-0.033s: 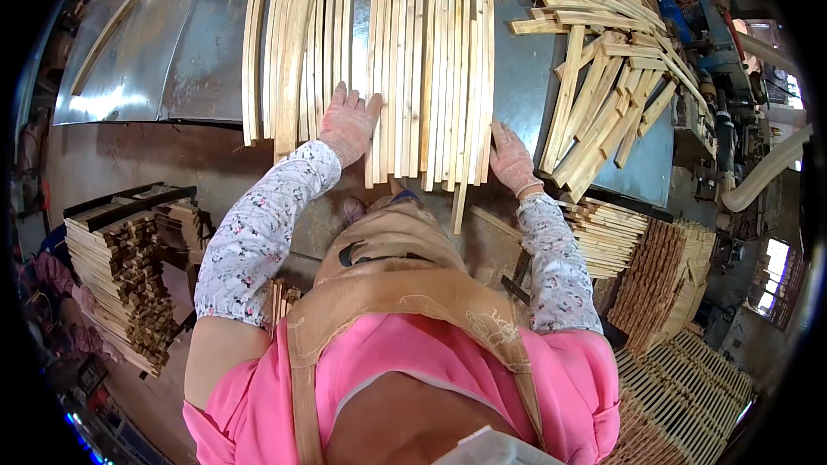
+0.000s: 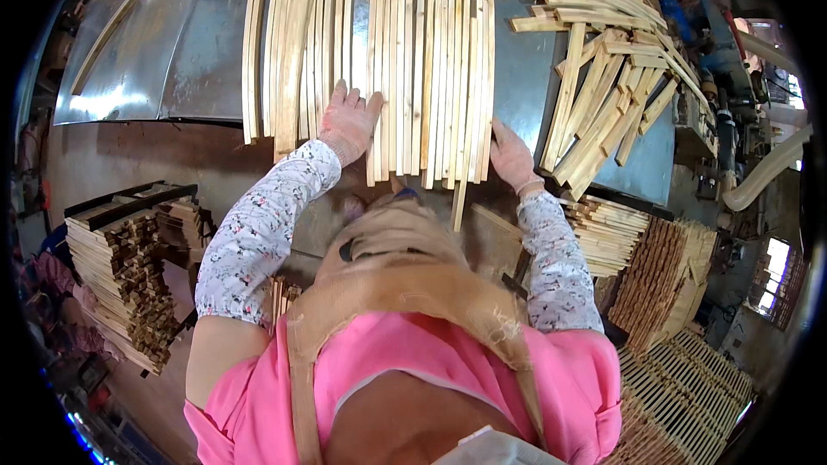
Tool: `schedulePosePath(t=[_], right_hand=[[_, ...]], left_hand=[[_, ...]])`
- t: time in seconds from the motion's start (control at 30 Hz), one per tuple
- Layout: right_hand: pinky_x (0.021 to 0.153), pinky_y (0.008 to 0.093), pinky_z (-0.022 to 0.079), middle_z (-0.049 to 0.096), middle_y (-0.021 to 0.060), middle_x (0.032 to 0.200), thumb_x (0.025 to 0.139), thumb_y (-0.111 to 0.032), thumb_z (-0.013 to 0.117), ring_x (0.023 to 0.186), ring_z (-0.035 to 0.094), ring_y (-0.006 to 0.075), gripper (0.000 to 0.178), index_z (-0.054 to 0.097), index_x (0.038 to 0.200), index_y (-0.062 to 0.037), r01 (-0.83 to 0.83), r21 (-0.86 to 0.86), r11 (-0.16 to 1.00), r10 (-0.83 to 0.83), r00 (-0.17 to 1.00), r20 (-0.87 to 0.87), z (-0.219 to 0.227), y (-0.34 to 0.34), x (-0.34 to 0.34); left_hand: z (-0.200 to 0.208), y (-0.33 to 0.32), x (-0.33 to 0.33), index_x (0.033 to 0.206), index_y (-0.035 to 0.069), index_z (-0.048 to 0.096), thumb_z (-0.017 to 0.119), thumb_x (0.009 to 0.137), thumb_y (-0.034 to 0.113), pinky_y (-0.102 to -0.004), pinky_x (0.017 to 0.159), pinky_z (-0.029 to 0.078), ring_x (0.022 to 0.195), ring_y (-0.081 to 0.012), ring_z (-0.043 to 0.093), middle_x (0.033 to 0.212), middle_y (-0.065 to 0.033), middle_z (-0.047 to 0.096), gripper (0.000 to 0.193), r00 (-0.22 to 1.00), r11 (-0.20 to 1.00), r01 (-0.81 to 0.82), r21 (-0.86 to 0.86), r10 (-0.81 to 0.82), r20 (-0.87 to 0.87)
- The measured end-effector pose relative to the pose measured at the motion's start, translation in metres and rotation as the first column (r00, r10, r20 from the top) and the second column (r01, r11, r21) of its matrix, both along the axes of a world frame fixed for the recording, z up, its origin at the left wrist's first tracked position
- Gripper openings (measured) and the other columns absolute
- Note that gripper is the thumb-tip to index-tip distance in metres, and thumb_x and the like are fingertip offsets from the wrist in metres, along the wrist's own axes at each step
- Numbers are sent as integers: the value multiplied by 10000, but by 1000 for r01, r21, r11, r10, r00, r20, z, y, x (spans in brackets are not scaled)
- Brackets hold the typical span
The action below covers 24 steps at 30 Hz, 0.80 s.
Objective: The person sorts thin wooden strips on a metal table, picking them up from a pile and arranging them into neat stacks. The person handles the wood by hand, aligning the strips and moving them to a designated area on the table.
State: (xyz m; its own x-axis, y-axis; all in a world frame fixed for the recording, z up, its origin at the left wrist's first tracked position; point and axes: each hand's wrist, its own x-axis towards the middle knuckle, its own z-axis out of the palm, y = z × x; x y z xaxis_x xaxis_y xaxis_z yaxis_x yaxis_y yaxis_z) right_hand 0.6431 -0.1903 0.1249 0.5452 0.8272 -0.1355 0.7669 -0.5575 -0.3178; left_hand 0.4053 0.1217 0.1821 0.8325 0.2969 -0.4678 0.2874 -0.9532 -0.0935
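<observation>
A row of narrow pale wooden strips lies side by side on the metal table, pointing away from me. At its left edge is my gloved left hand, fingers stretched forward and thumb against the outer strip. My right hand, also gloved, rests along the row's right edge with its fingers extended. Between the hands the near ends are uneven, and one strip sticks out toward me past the table edge. Left of my left hand lies a second group of strips, some of them wider.
A loose heap of wooden pieces covers the table's right side. One lone strip lies far left on the metal table. Stacked strips stand below at left; more stacks stand at right, with slatted wood nearer me.
</observation>
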Motion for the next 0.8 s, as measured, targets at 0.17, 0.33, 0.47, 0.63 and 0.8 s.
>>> schedulePosePath(t=[0.17, 0.33, 0.47, 0.63, 0.8], right_hand=[[1191, 395, 417, 612, 221, 1521, 1054, -406, 558, 1435, 548, 373, 650, 510, 1554, 6, 428, 42, 903, -355, 797, -489, 9, 37, 23], [1169, 422, 440, 639, 266, 1470, 998, -547, 604, 1393, 599, 381, 783, 501, 1558, -9, 413, -62, 909, -370, 728, -577, 24, 108, 44], [1110, 437, 487, 705, 240, 1371, 959, -604, 625, 1312, 656, 383, 812, 514, 1538, -45, 315, -130, 940, -332, 765, -551, 28, 150, 78], [1035, 434, 521, 779, 205, 1129, 921, -596, 650, 1135, 736, 359, 835, 508, 1509, -21, 235, -229, 945, -325, 767, -554, 17, 214, 85], [980, 438, 546, 797, 187, 1006, 919, -539, 669, 1008, 770, 332, 770, 538, 1462, -8, 193, -115, 974, -222, 747, -627, 26, 293, 49]], left_hand=[[17, 2, 4, 1620, 88, 405, 434, 1107, 249, -523, 1345, 151, 1572, -338, 397, 1561, -189, 585, 538, 998, 997, -61, -51, 62, 16], [24, 50, -16, 1487, 84, 551, 647, 989, 310, -520, 1267, 293, 1360, -336, 573, 1395, -158, 659, 555, 761, 935, -336, -114, 341, 551], [27, 86, -34, 1575, 20, 411, 781, 861, 414, -479, 1198, 402, 1410, -385, 503, 1535, -216, 530, 895, 479, 638, -740, -213, 723, 498], [-22, 112, -47, 1637, 96, 365, 717, 922, 316, -477, 1169, 446, 1402, -391, 530, 1488, -205, 596, 827, 431, 555, -800, -228, 795, 426], [-1, 159, -59, 1641, 115, 382, 679, 927, 281, -483, 1175, 444, 1386, -415, 550, 1479, -245, 599, 791, 293, 401, -868, -294, 890, 350]])
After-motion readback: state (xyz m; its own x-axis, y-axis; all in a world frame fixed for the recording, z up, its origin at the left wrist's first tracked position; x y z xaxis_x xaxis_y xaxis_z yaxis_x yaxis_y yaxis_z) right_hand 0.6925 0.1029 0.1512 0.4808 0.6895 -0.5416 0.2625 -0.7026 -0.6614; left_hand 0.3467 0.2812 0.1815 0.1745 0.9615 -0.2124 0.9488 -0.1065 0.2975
